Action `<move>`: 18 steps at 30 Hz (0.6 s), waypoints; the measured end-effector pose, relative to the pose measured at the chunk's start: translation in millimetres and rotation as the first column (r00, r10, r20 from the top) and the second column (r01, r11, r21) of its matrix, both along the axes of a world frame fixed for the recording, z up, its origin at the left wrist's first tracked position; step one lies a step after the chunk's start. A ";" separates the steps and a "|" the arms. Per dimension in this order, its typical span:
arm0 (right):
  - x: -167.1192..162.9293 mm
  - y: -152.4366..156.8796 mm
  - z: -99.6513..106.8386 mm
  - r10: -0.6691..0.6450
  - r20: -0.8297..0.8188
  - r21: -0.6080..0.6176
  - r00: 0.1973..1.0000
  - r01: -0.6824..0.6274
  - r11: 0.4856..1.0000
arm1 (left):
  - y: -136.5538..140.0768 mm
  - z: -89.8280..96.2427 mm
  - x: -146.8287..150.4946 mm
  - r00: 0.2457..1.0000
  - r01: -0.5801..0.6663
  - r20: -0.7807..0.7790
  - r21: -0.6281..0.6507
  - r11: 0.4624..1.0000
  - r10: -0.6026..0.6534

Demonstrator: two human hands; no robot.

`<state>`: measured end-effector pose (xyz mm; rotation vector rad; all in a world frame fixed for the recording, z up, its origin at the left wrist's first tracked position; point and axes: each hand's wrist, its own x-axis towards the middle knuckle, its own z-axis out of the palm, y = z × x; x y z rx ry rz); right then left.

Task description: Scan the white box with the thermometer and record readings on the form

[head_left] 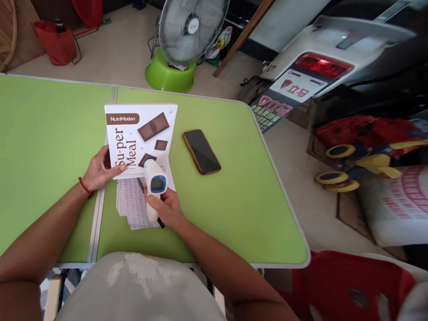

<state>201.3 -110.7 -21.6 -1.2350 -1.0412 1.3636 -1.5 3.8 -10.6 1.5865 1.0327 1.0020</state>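
Observation:
My left hand [102, 171] grips the lower left edge of a white box [143, 120] printed "NutriMotion Su-per Meal" with pictures of chocolate pieces, thumb on its front. My right hand [169, 207] is closed round the handle of a white infrared thermometer [154, 180] with a blue-rimmed screen, which overlaps the box's lower right corner. Printed paper sheets [130, 203] lie on the table below the box. A dark pen-like stick [162, 223] shows partly behind the thermometer. To the right of the box lies a dark phone [202, 151] in a brown case.
The green folding table [240, 214] has a metal seam left of the papers and a rounded right edge. Beyond it stand a fan [192, 26] on a green tub [167, 76] and a white scooter [310, 67]. A printed sack [397, 205] is at right.

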 end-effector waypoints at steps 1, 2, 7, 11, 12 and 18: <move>-0.2 0.1 1.0 -0.003 -0.002 -0.001 1.000 0.003 1.000 | 0.0 0.0 0.0 1.000 0.000 0.003 0.001 1.000 0.000; -0.3 0.3 2.0 -0.006 -0.003 0.001 1.000 0.006 1.000 | 0.0 -0.1 0.0 1.000 0.000 0.004 0.003 1.000 0.000; 0.9 0.4 2.2 0.016 -0.002 0.034 1.000 -0.016 0.999 | -0.1 0.1 0.3 1.000 -0.001 0.001 0.009 1.000 0.001; 2.1 0.4 -1.2 0.017 0.005 0.026 1.000 -0.018 1.000 | -0.1 1.0 0.6 1.000 0.003 0.004 0.010 1.000 -0.003; 2.2 0.5 -1.6 0.018 0.004 0.023 1.000 -0.018 1.000 | 0.0 1.0 0.4 1.000 0.003 0.003 0.012 1.000 -0.003; 1.3 1.6 2.1 0.038 -0.013 0.037 0.999 -0.037 0.999 | -0.3 1.4 -0.2 1.000 -0.014 -0.012 0.028 1.000 0.014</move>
